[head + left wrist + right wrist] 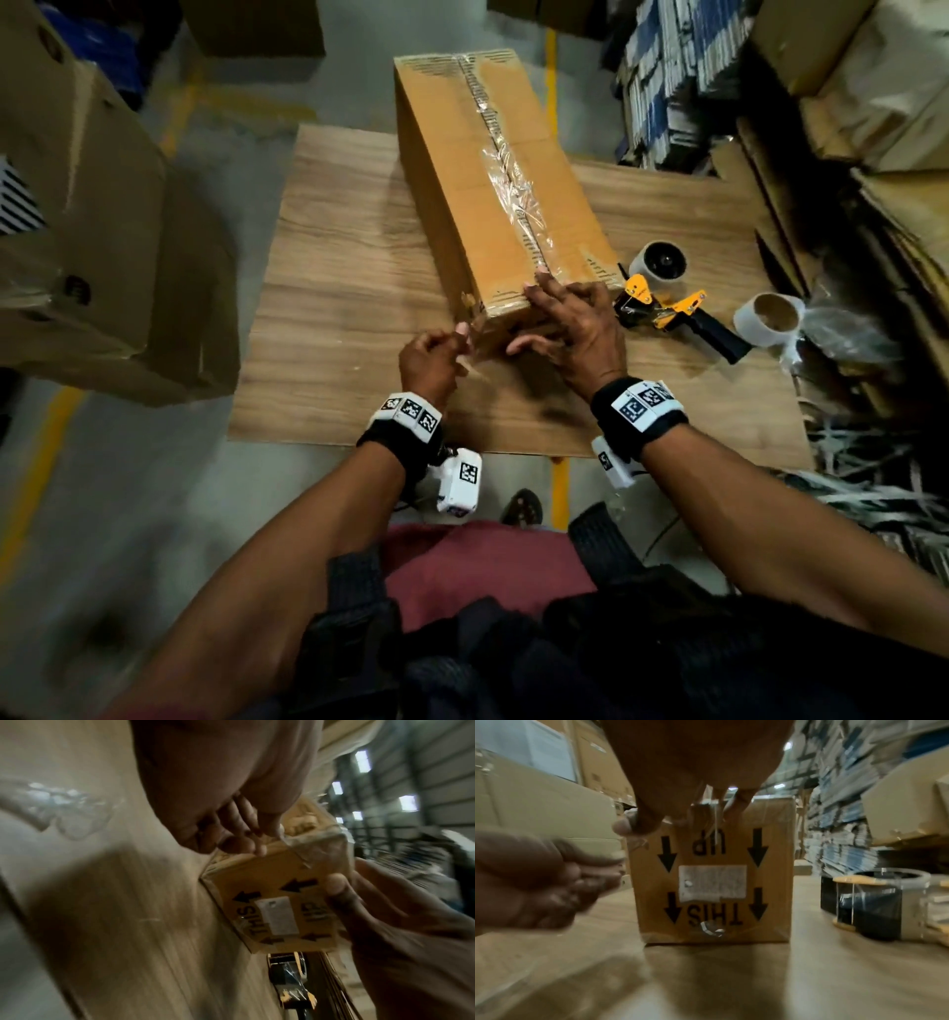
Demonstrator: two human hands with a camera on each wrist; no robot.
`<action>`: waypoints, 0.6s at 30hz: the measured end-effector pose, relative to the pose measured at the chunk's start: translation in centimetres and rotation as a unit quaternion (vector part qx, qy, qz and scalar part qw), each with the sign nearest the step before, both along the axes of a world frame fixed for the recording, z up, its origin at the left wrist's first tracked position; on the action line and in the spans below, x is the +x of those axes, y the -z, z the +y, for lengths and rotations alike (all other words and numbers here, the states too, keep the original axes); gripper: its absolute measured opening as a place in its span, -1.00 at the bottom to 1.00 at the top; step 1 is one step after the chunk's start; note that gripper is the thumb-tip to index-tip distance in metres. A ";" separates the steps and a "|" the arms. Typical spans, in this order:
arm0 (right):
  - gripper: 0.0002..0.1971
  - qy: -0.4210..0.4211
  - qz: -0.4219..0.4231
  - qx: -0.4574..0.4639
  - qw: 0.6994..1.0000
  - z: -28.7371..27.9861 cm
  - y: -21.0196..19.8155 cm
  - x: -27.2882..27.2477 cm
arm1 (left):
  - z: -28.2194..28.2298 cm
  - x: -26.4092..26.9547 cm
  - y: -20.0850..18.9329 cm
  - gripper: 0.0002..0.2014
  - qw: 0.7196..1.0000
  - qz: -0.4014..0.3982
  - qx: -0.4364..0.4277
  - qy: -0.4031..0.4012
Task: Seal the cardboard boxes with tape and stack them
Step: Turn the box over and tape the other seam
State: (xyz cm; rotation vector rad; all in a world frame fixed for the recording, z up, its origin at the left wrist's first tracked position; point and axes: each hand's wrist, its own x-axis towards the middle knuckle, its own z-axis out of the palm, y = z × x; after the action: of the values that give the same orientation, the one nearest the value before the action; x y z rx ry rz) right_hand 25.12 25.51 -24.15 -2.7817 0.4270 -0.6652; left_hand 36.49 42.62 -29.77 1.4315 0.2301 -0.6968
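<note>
On the desk (334, 246) | right hand (570, 324) fingers flat on taped box (493, 169) end | left hand (429, 360) fingers curled, contents unclear

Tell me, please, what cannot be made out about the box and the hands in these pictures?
- White label on the box: text blurred in both wrist views.
- Left hand: whether it pinches the tape end; motion blur, right wrist view.
- Right hand: its fingertips are hidden by the palm in the right wrist view.
- Box's far end: out of sight in every view.
</note>
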 end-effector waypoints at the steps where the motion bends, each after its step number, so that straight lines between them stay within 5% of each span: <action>1: -0.36 -0.014 -0.009 -0.020 1.000 -0.7 -0.1 -0.2 | -0.3 -0.3 -0.5 -0.87 0.995 -0.095 0.006 -0.017; 5: -0.44 0.009 -0.005 -0.103 0.995 -3.6 0.6 -0.7 | -1.4 -2.1 -2.9 -0.67 0.941 -0.335 0.042 -0.003; 9: -0.37 0.053 0.072 -0.077 0.993 -4.8 2.6 -0.5 | -2.4 -2.7 -2.9 -0.59 0.934 -0.349 0.067 -0.044; 15: -0.44 0.067 0.059 0.007 0.996 -4.0 3.5 0.0 | -3.1 -2.8 -3.8 -0.65 0.923 -0.353 0.135 -0.074; 18: -0.27 0.036 -0.001 0.082 0.996 -4.9 3.4 -0.6 | -2.9 -1.9 -4.6 -0.68 0.903 -0.389 0.179 -0.038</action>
State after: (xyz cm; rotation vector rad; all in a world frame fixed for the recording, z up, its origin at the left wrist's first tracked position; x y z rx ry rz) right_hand 24.50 20.61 -27.57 -2.6216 0.5571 -0.6201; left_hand 34.56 39.77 -25.13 1.9320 -0.2274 0.0286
